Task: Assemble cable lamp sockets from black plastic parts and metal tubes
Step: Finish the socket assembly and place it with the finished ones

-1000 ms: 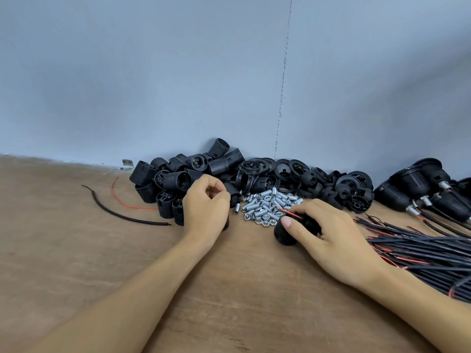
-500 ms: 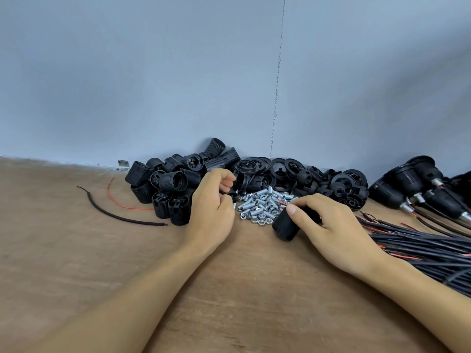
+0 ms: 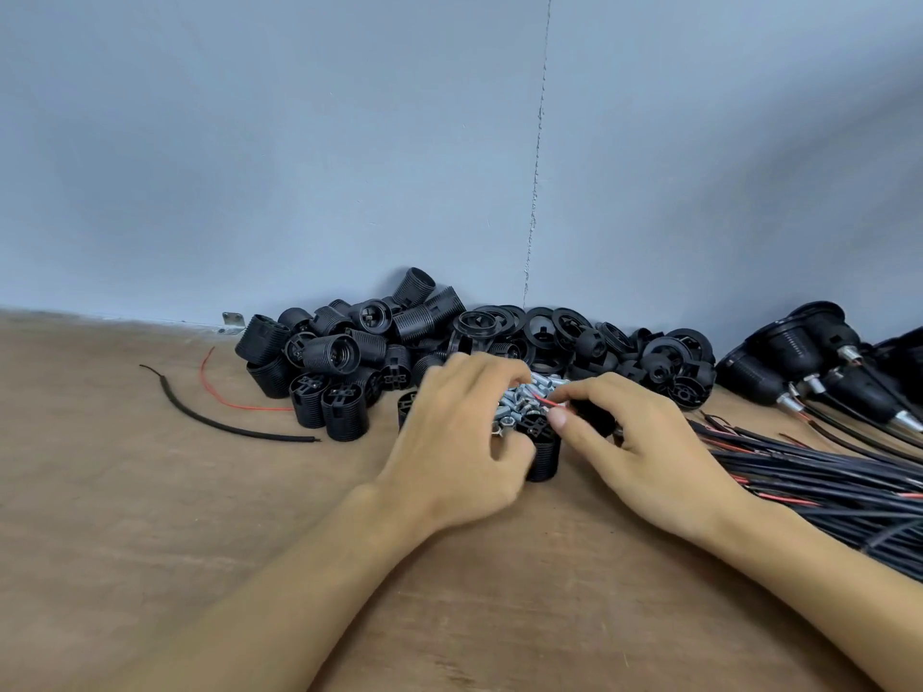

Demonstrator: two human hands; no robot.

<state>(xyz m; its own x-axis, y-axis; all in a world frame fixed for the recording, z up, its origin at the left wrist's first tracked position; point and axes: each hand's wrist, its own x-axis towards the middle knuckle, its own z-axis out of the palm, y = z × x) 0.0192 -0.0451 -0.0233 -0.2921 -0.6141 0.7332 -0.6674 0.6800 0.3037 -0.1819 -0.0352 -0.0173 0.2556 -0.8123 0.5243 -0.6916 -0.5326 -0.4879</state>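
A wooden table is running up to a blue-grey wall, with the parts lying along that far edge. At the right, 1 thick cable bundle, black with red strands, is fanning off the picture, its far end cut off. Behind it at least 4 finished sockets are lying on their sides, metal tubes pointing right and toward the camera; the frame edge is cutting that group short. 2 heaps are sitting against the wall, both too tangled to count: threaded socket bodies left of centre, black rings and caps right of centre.

In front of them, the person's left hand is curling thumb and fingers round 1 held socket body. Its long axis is standing about upright, terminal end pointing up, lower end down at the table; the hand is hiding its left side. The right hand is gripping 1 black cap, mostly buried under the fingers, while its forefinger is stretching to the body's top. 1 red wire is slanting up-left from the cap. A small pile of silver tubes and nuts is showing between the hands, partly covered. Far left, 1 loose black cable and 1 loose red strand are lying curved.
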